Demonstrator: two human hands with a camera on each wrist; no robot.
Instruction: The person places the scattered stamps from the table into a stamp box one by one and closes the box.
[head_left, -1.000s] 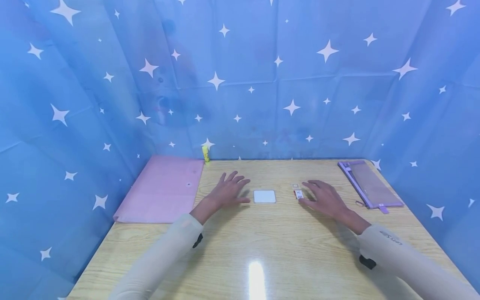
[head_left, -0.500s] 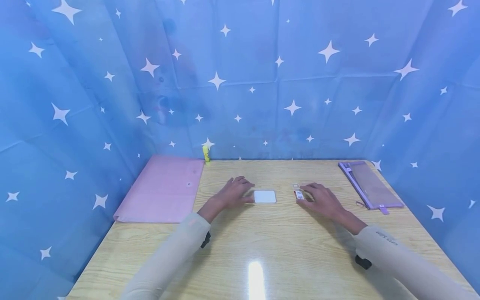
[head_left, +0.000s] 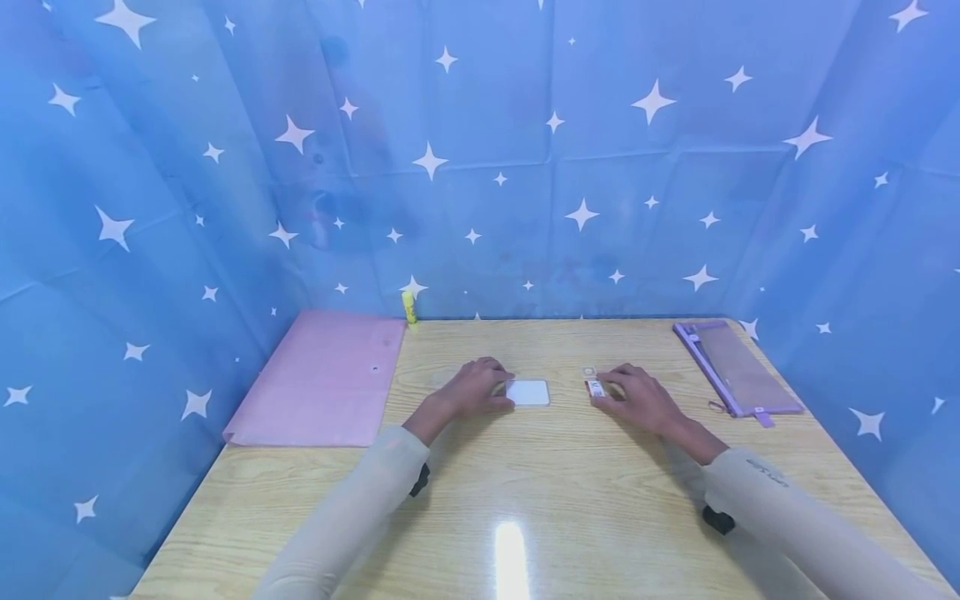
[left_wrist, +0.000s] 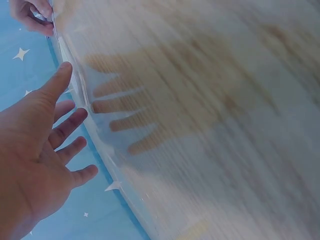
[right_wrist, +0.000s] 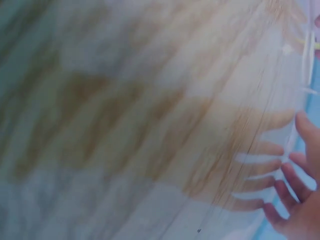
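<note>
A small white rectangular card-like piece (head_left: 528, 392) lies flat on the wooden table. My left hand (head_left: 472, 389) is at its left end, thumb and forefinger at the near and far corners. In the left wrist view, that hand's fingers (left_wrist: 70, 130) are spread, with thumb and forefinger apart. To the right lies a small white-labelled piece with a red edge (head_left: 595, 389). My right hand (head_left: 640, 397) is beside it, thumb and forefinger tips at its two sides. The right wrist view shows loosely spread fingers (right_wrist: 292, 187). Just behind that piece is a small pale square (head_left: 589, 372).
A pink folder (head_left: 322, 379) covers the table's back left, with a yellow glue-stick-like tube (head_left: 409, 307) upright by its corner. A purple-edged zip pouch (head_left: 738, 367) lies at the back right. The glossy table (head_left: 480, 492) meets a blue star-patterned curtain (head_left: 495, 108).
My left hand has moved right to the white piece, its thumb and fingers drawing closer together. My right hand has shifted slightly left, bringing its fingertips to the labelled piece.
</note>
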